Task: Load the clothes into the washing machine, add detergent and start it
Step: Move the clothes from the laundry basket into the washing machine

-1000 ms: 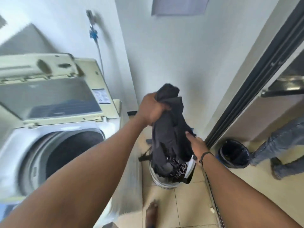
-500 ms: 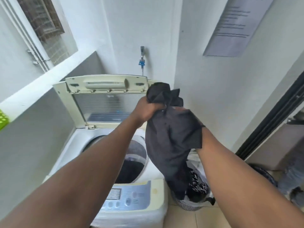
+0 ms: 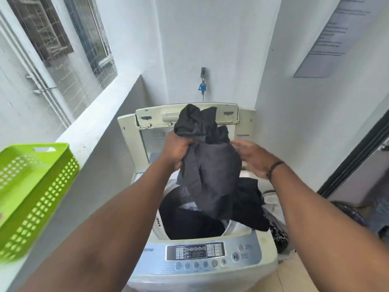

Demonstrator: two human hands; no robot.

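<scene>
Left hand (image 3: 179, 151) is where I start: it is clenched around a bunched fold near the top of the dark garment (image 3: 210, 175), with a crumpled tuft of cloth standing up above the fist and the rest hanging below it. From that fist the garment's long axis runs almost straight down, leaning a little toward my right, so its lower hem trails over the right part of the drum opening (image 3: 189, 226) and partly over the rim there rather than dead centre. My right hand (image 3: 250, 159) sits just beside the cloth on its right, fingers spread and loose; it looks released, touching the fabric at most with the fingertips, though I cannot tell for certain. So the left hand carries the load and is the nearer one to the drum's middle. Below, the washing machine (image 3: 202, 275) has its lid (image 3: 187, 116) tilted up at the back, and something dark already lies in the drum. I judge the coming move to be a short shift leftward and down before letting go, since the hem could otherwise drape over the rim. Off to the right, the laundry basket (image 3: 273, 209) stands beside the machine with patterned cloth in it.
</scene>
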